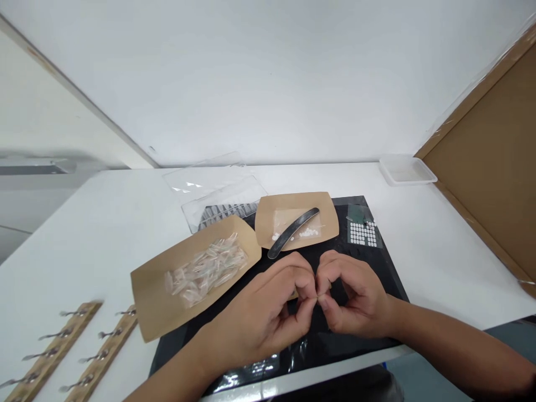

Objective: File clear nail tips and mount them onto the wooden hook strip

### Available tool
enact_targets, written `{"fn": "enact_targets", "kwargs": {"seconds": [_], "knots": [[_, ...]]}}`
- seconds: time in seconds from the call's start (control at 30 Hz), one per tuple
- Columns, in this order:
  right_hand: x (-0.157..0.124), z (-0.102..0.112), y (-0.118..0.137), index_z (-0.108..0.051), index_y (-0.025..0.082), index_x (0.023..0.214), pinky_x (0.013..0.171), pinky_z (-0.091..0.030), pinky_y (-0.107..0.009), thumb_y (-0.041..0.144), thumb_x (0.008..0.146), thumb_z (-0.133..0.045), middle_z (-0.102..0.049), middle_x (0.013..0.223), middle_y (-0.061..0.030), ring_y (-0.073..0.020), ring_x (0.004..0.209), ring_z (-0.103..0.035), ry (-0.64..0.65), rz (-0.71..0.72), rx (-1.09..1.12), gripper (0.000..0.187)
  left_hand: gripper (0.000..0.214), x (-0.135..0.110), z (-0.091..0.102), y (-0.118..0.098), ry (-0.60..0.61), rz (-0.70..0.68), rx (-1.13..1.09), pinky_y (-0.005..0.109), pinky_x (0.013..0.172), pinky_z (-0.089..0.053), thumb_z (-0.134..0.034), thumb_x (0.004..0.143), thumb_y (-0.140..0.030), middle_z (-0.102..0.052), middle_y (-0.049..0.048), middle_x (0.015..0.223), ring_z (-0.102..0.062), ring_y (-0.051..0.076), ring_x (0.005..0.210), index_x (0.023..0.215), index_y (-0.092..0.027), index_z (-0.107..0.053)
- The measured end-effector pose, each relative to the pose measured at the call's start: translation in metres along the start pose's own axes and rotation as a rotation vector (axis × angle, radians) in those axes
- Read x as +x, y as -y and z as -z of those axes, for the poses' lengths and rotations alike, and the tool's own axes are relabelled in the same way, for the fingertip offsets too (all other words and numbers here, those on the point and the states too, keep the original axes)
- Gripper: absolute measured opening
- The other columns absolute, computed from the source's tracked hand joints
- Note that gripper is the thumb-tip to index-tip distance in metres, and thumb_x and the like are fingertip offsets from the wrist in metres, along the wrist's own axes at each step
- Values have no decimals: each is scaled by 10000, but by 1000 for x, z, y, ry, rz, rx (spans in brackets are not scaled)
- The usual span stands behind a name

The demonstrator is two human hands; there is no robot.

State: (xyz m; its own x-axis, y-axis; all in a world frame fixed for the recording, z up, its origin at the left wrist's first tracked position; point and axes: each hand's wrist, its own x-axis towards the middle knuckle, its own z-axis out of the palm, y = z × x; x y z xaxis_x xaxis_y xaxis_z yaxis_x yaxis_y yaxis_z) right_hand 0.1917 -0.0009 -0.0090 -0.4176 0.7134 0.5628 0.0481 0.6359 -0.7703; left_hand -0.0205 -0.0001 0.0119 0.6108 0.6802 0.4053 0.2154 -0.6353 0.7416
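Note:
My left hand (274, 304) and my right hand (355, 290) meet over the black mat (391, 279), thumb and forefinger pinched on each side. Whatever lies between the fingertips is too small to make out. Just beyond them, a black curved nail file (293, 231) rests across a brown paper tray (330, 218) that also holds small white pieces (309, 232) and a clear bag. Left of my hands, a larger brown paper tray (148, 287) contains a heap of clear nail tips (207, 271). A sheet of white adhesive tabs (363, 233) lies on the mat's right side.
Clear plastic trays or lids (221, 195) sit behind the paper trays, over a strip of dark shapes. Wooden strips with metal clips (54, 352) stand at the front left. A translucent container (407, 170) is at the back right, near a cardboard panel (494, 151).

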Motion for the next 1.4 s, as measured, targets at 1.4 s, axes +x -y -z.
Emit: {"fn": "enact_targets", "kwargs": {"seconds": [1.4], "knots": [[-8, -11, 7, -585, 205, 926, 628, -495, -235, 359, 1008, -672, -576, 819, 7, -110, 689, -535, -65, -338, 424, 195, 259, 0, -6, 5, -67, -167, 297, 230, 569, -467, -571, 956, -58, -579, -14, 680, -590, 136, 643, 760, -222, -529]]}}
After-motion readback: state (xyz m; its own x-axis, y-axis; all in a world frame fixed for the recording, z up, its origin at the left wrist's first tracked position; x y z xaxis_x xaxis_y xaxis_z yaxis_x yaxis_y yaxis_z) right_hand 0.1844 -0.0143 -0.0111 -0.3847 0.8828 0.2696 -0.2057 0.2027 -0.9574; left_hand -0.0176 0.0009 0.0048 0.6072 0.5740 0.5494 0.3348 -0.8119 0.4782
